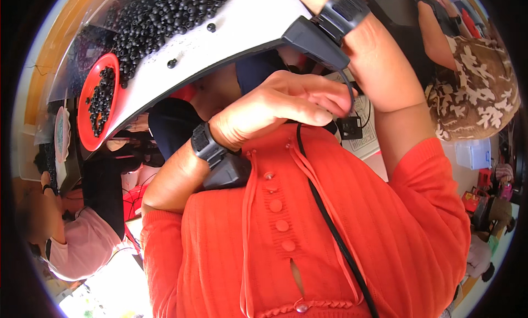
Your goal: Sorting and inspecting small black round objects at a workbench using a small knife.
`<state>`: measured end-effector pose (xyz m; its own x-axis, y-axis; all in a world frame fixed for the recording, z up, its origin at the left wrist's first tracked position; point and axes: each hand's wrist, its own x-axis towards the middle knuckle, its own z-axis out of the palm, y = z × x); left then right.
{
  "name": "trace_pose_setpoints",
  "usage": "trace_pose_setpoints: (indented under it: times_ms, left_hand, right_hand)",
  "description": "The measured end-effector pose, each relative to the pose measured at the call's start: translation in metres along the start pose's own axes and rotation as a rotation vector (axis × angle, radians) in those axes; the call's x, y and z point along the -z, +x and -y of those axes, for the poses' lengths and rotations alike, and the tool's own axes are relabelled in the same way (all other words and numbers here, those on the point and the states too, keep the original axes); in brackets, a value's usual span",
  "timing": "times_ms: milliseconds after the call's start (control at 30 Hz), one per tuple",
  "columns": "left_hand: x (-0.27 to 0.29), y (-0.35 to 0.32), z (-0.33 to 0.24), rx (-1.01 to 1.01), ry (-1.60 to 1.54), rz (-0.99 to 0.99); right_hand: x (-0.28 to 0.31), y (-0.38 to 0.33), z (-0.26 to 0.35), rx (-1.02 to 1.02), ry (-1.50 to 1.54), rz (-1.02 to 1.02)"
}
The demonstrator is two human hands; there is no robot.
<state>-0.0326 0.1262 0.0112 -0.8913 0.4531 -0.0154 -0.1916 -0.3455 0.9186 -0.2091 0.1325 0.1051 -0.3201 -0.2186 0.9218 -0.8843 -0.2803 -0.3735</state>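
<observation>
Against the chest of the orange cardigan (341,219), left hand (275,112) curls loosely at the black cable (330,219); right hand out of frame, grip unknowable; cable adjustment underway, needing a firmer pinch.

Both hands raised near chest: left hand (275,106) curled, right wrist upright.

One head-worn fisheye view looks steeply down, close onto the wearer's orange top (330,224)
</observation>
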Motion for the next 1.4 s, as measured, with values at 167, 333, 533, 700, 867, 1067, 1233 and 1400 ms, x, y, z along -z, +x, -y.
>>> trace_pose_setpoints:
  times_ms: [167, 333, 533, 700, 867, 1067, 1233, 1400]
  left_hand:
    - [-0.007, -0.007, -0.001, 0.045, -0.263, 0.224]
    - [-0.009, -0.006, 0.008, 0.013, -0.253, 0.280]
    - [0.000, -0.020, -0.018, 0.108, 0.387, 0.263]
    - [0.014, -0.066, -0.040, 0.019, 0.604, 0.026]
    - [0.038, -0.111, -0.075, 0.018, 0.680, -0.840]
    - [0.089, -0.119, -0.043, -0.159, 1.318, -1.162]
    - [0.099, -0.115, -0.045, -0.178, 1.627, -1.050]
    - [0.098, -0.118, -0.049, -0.252, 1.590, -1.019]
  right_hand:
    - [-0.009, -0.020, -0.001, 0.073, 0.079, 0.278]
    - [-0.011, -0.027, 0.010, -0.699, 0.702, 0.398]
    - [-0.030, -0.045, 0.036, -0.872, 0.967, 0.159]
    - [-0.040, -0.063, 0.025, -1.011, 1.298, 0.087]
    - [-0.028, -0.064, 0.003, -1.011, 1.179, 0.013]
    - [-0.043, -0.067, -0.008, -1.077, 1.187, 0.018]
    - [-0.040, -0.068, -0.001, -1.065, 0.814, 0.167]
    - [-0.039, -0.073, -0.017, -0.755, 0.490, 0.367]
